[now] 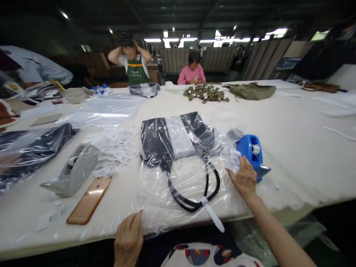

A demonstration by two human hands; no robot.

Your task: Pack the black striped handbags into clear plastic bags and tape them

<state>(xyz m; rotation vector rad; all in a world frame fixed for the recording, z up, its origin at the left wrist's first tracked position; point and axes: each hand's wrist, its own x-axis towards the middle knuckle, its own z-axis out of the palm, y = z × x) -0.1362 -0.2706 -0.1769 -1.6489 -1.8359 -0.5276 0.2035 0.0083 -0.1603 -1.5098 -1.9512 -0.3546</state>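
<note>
A dark handbag (155,139) with a pale band across its middle lies inside a clear plastic bag (155,193) in front of me. Its black looped handles (183,202) point toward me, gathered by a white strap (213,215). My left hand (128,237) is at the bag's near left corner by the table edge, fingers together on the plastic. On the other side, my right hand (244,176) reaches over the bag's right edge, thumb apart from the fingers, touching a printed white slip (233,160). A blue tape dispenser (251,150) stands just beyond that hand.
Left of the bag are a grey tape dispenser (78,168), a phone (89,200) and scattered white labels (116,148). Another wrapped dark item (36,148) lies far left. Across the table are two people, a pile of olive pieces (205,92) and an olive bag (251,91).
</note>
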